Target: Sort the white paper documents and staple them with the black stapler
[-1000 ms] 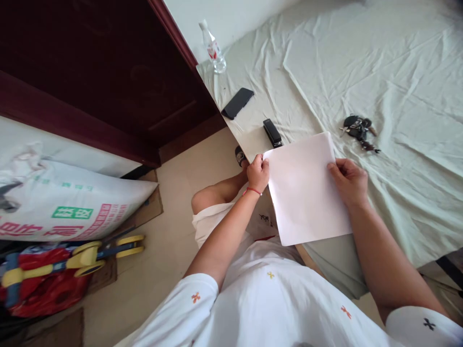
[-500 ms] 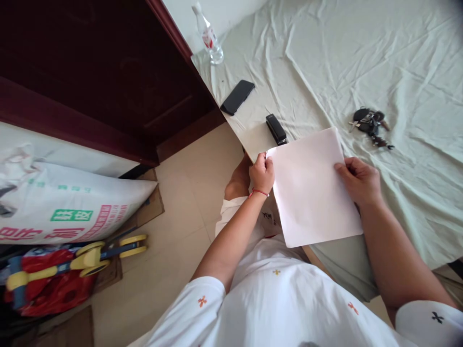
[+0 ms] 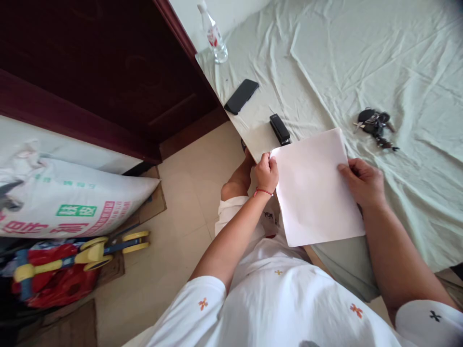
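Observation:
A white sheet of paper is held over the near edge of a bed with a pale green sheet. My left hand pinches the paper's far left corner; a red string circles that wrist. My right hand grips the paper's right edge with the thumb on top. A black stapler lies on the bed just beyond the paper's far left corner. A bunch of keys rests on the sheet past my right hand.
A black phone and a clear plastic bottle sit near the bed's left edge. A dark wooden door stands at left. A printed white sack and red-and-yellow toys lie on the tiled floor.
The view has shifted a little; both hands keep the same hold on the paper, which sits slightly further right in the frame. My left knee has drawn in.

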Available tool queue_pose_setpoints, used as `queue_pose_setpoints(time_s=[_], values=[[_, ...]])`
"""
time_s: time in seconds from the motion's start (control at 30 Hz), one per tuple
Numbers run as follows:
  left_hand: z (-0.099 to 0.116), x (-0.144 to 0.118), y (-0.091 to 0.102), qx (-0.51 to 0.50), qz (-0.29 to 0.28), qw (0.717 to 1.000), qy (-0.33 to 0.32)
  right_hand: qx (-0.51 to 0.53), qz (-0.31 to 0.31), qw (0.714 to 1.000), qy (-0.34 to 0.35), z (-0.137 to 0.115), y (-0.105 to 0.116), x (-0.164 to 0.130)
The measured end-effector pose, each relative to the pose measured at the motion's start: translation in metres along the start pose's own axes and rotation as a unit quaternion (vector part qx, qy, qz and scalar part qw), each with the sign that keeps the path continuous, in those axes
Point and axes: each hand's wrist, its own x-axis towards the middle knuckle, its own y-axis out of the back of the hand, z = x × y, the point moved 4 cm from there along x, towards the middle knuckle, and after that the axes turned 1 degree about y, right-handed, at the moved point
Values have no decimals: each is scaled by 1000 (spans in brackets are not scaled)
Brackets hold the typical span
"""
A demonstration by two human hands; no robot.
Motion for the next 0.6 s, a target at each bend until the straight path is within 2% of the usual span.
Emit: queue_pose_setpoints(time_s=[0.6], values=[[-1,1,-1,-18,21,1000,4,-2,-3,1000,25,7,-1,4]])
